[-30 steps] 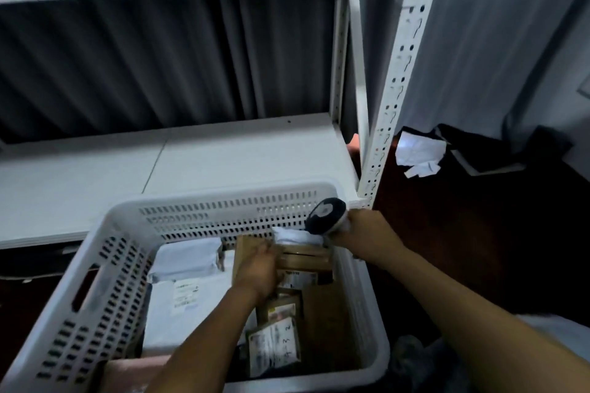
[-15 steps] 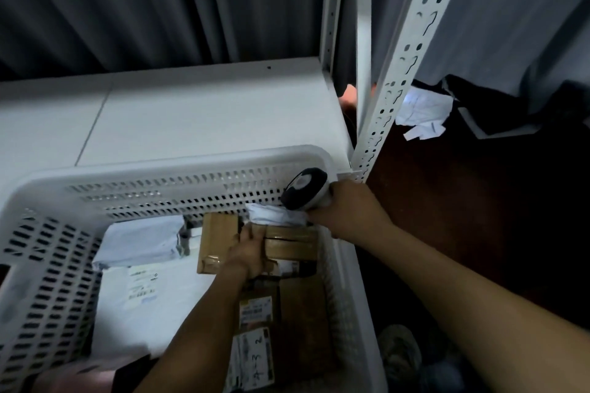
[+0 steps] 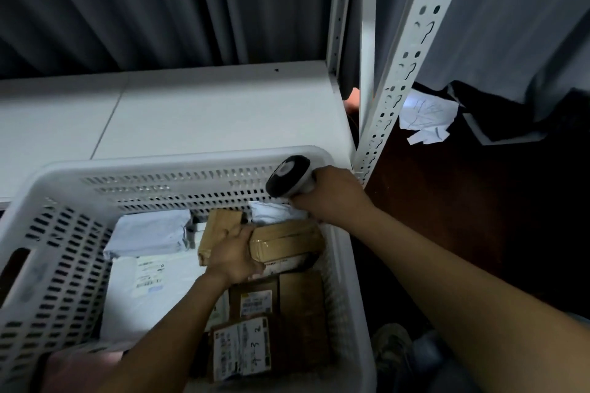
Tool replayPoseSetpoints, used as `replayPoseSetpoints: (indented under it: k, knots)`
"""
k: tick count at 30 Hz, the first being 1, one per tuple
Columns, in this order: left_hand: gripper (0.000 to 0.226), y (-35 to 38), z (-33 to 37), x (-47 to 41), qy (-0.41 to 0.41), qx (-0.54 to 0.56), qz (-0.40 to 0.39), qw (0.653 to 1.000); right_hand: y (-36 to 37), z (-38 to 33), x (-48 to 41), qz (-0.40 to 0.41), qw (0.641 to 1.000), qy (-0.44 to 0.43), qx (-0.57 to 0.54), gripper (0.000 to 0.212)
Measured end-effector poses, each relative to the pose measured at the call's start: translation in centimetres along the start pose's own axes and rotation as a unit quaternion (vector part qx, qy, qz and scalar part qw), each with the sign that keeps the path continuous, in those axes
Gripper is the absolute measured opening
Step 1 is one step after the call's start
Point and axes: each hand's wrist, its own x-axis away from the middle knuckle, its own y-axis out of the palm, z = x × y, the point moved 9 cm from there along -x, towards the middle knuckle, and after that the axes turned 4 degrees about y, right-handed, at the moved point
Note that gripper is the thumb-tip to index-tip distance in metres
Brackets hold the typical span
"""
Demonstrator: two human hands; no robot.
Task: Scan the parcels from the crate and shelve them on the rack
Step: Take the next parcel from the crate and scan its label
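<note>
Head view, item in hand: one brown tape-wrapped cardboard parcel (image 3: 287,239), lying flat at the far right end of the white perforated plastic crate (image 3: 178,166), on top of labelled brown boxes (image 3: 255,300) and just beside a second brown parcel (image 3: 220,223). Left hand (image 3: 234,257): fingers curled over the parcel's left end, gripping it. Right hand (image 3: 332,198): closed round the handle of a white-and-black handheld scanner (image 3: 289,175), whose head is angled down over the crate's far right corner. Handling, estimated: small, stiff, probably light enough for one hand. The glossy tape is likely slippery, so take hold across the short end with the thumb underneath; which face carries the label cannot be told. Also in crate: white plastic mailers (image 3: 150,230), apparently soft. Destination: white metal rack shelf (image 3: 207,112), directly behind the crate, with a white slotted upright (image 3: 412,51) at right.
</note>
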Motion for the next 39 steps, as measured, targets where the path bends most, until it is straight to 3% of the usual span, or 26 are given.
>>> replayPoseSetpoints:
  k: [4, 9, 14, 17, 19, 24, 29, 32, 33, 35, 37, 39]
  knots:
    - [0.095, -5.1, 0.4, 3.6, -0.030, 0.154, 0.093, 0.983, -1.0, -1.1, 1.1, 0.015, 1.000, -0.009, -0.022, 0.023]
    - [0.070, -9.5, 1.0, 9.5, -0.043, 0.356, 0.168, 0.918, -2.6, -1.9, 3.2, 0.057, 0.991, -0.018, -0.123, 0.020]
    - [0.033, -11.8, 1.3, 14.8, -0.064, 0.513, 0.266, 0.814, -3.2, -0.8, 4.9, 0.100, 0.968, 0.005, -0.232, 0.020]
    - [0.031, -11.9, 2.0, 16.7, -0.076, 0.604, 0.269, 0.747, -3.5, -0.1, 5.6, 0.114, 0.946, 0.023, -0.304, 0.017]
    - [0.030, -12.1, 2.7, 17.3, -0.074, 0.633, 0.259, 0.726, -3.8, 0.1, 6.0, 0.106, 0.928, 0.018, -0.356, 0.018]
    - [0.036, -13.6, 4.3, 17.5, -0.042, 0.630, 0.238, 0.738, -4.4, 0.1, 6.6, 0.070, 0.894, 0.008, -0.442, 0.021]
    - [0.092, -14.4, 4.7, 17.4, -0.039, 0.660, 0.275, 0.698, -3.9, 0.6, 6.3, 0.069, 0.875, 0.028, -0.479, 0.012]
    - [0.069, -14.7, 6.7, 17.4, 0.010, 0.628, 0.235, 0.742, -4.0, 1.4, 5.6, 0.096, 0.867, 0.051, -0.487, 0.017]
    - [0.071, -14.4, 7.3, 17.3, 0.018, 0.617, 0.206, 0.759, -4.1, 1.7, 5.4, 0.104, 0.865, 0.059, -0.488, 0.019]
    - [0.095, -13.1, 7.7, 16.9, 0.019, 0.598, 0.135, 0.790, -4.2, 1.9, 5.2, 0.113, 0.859, 0.067, -0.495, 0.022]
    - [0.113, -12.0, 7.7, 16.8, 0.005, 0.603, 0.086, 0.793, -4.1, 1.9, 5.1, 0.110, 0.857, 0.070, -0.498, 0.022]
    - [0.108, -11.6, 7.0, 16.8, -0.011, 0.618, 0.098, 0.780, -4.0, 1.7, 5.0, 0.102, 0.861, 0.068, -0.494, 0.019]
